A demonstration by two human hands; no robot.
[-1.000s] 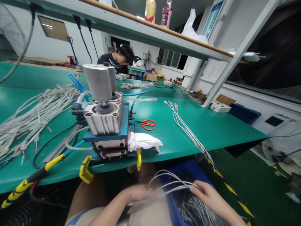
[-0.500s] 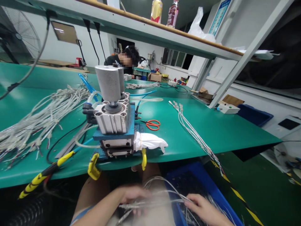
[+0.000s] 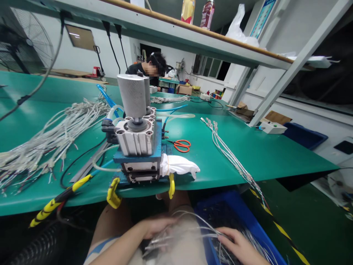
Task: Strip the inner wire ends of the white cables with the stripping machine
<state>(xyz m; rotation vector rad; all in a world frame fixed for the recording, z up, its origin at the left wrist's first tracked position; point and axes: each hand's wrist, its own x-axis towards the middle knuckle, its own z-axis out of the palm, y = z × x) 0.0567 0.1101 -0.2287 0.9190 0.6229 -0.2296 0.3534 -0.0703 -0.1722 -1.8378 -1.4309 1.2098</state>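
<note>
Below and to the right of the silver-and-blue metal press with fat knurled cylinders [image 3: 138, 136], two bare hands have several thin, whitish, plastic-sheathed cables [image 3: 211, 235] between them. The right hand [image 3: 234, 241] pinches the strands between thumb and fingers, over a blue plastic bin [image 3: 248, 211] holding more. The left hand [image 3: 158, 225] is nearer the press, by the strands' other ends; blur is heavy there, so I cannot tell whether its fingers grip or merely brush them. The step in hand appears to be bringing these strands together; the next move calls for a steady right pinch and a light left touch. The strands bow in smooth, springy arcs.

Left of the press, a tangled heap of whitish cables [image 3: 63, 129] covers the glossy green bench [image 3: 289, 154]; right of it lies a slim, straighter cable bundle [image 3: 233, 161]. Crumpled white cloth [image 3: 179, 165] juts from the press's right side, with orange-handled scissors [image 3: 183, 146] just behind.
</note>
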